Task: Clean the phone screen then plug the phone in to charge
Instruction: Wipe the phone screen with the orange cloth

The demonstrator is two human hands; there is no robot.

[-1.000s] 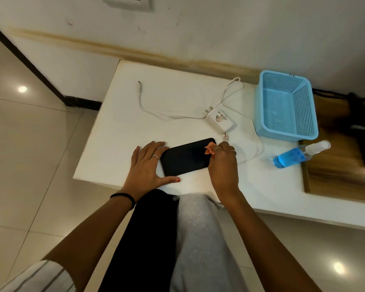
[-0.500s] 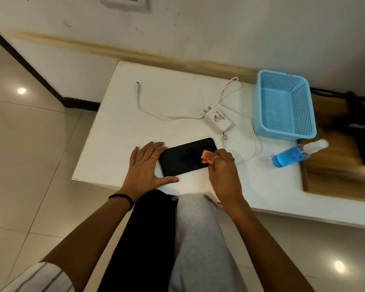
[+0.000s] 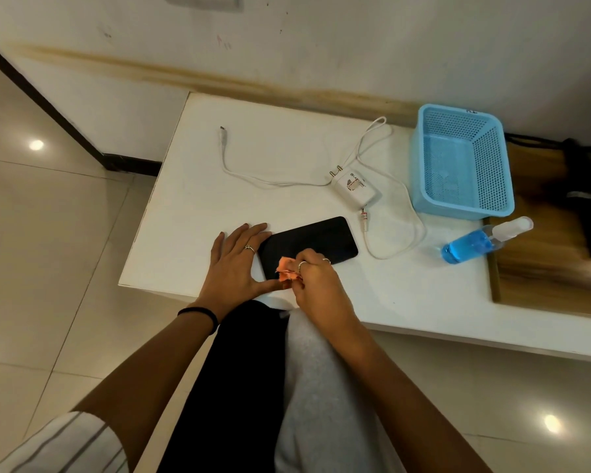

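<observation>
Two hands: left (image 3: pixel 234 264) flat, right (image 3: pixel 316 279) pinching cloth (image 3: pixel 285 272) on phone (image 3: pixel 318 238).

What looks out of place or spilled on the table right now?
The spray bottle of blue liquid lies on its side at the table's right edge, below the basket; no spill visible. The charger lies unplugged, its cable loose.

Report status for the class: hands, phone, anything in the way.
Left hand flat, bracing phone. Right hand pinching orange cloth on screen. Charger unplugged on table, cable's phone end free; nothing blocking.
</observation>
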